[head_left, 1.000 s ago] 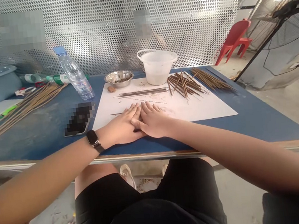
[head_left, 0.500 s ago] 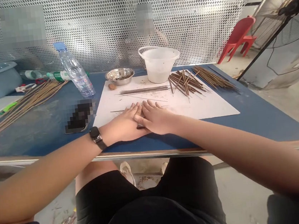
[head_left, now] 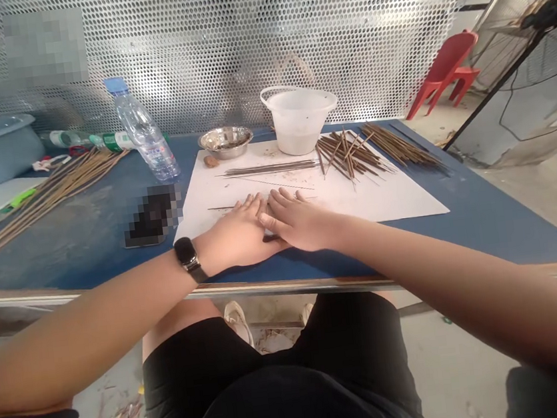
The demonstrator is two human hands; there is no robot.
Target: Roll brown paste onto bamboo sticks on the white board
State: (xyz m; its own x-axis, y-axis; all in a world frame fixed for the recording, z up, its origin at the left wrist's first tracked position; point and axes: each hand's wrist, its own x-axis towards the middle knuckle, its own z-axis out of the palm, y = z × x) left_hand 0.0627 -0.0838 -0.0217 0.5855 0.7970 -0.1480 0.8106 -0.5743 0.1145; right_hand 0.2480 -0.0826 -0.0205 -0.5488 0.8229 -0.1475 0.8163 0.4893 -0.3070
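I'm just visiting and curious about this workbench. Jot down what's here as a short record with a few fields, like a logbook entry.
Left hand: flat, partly on the white paper sheet; wristwatch on its wrist
Right hand: flat, close beside the left
Between hands: dark stick, mostly hidden
On sheet: bundle of thin sticks; loose stick pile
Nearby: steel bowl; white plastic bucket; water bottle; blurred phone
Surface: blue table
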